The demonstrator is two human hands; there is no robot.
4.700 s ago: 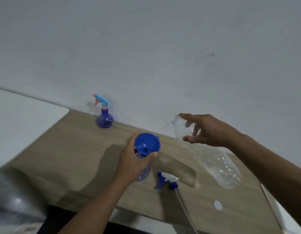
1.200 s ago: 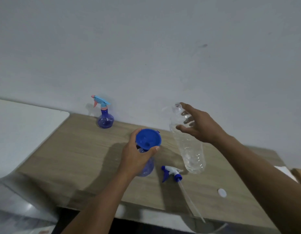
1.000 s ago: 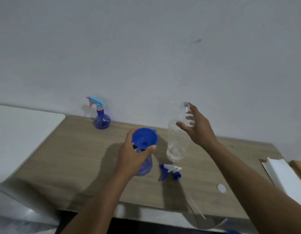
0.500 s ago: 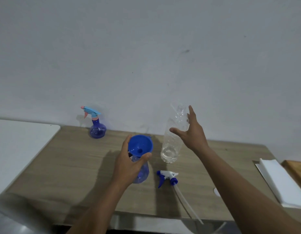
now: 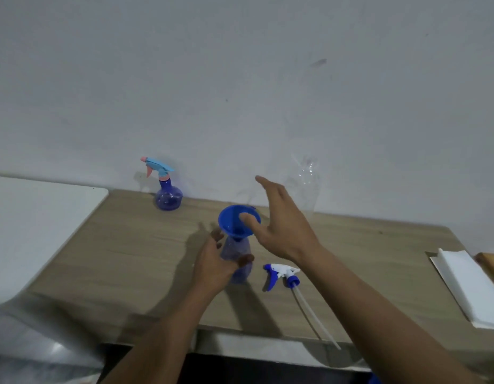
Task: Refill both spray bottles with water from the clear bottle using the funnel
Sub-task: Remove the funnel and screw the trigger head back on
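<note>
**Head view.** Directions are clock positions, with 12 o'clock toward the wall.

1. The open spray bottle (image 5: 238,263), a blue-tinted body with no head fitted, stood upright near the middle of the desk (image 5: 123,253).
2. The blue funnel (image 5: 234,225) sat in its neck, bowl upward.
3. The left grip (image 5: 214,263) grasped the bottle body. The thumb lay across the front and the fingers (image 5: 217,236) curled round the 9 o'clock side, below the funnel.
4. The right grip (image 5: 281,230) was released, fingers straight and spread, holding nothing. It hung at 3 o'clock of the funnel. Its thumb tip overlapped the funnel bowl; contact could not be determined.
5. The clear bottle (image 5: 305,187) stood upright against the wall at 1 o'clock of the funnel, apart from both grips. Its fill level could not be read.
6. The detached spray head (image 5: 281,273), white and blue, lay on the desk just beside the open spray bottle at 4 o'clock. Its dip tube (image 5: 315,318) ran toward the front edge at 5 o'clock.
7. The second spray bottle (image 5: 168,194), fitted with a light-blue and pink trigger head, stood upright by the wall at 10 o'clock, well apart.
8. A folded white sheet (image 5: 467,286) lay at the 3 o'clock end of the desk.
9. A white surface (image 5: 32,231) adjoined the desk at 9 o'clock.
</note>
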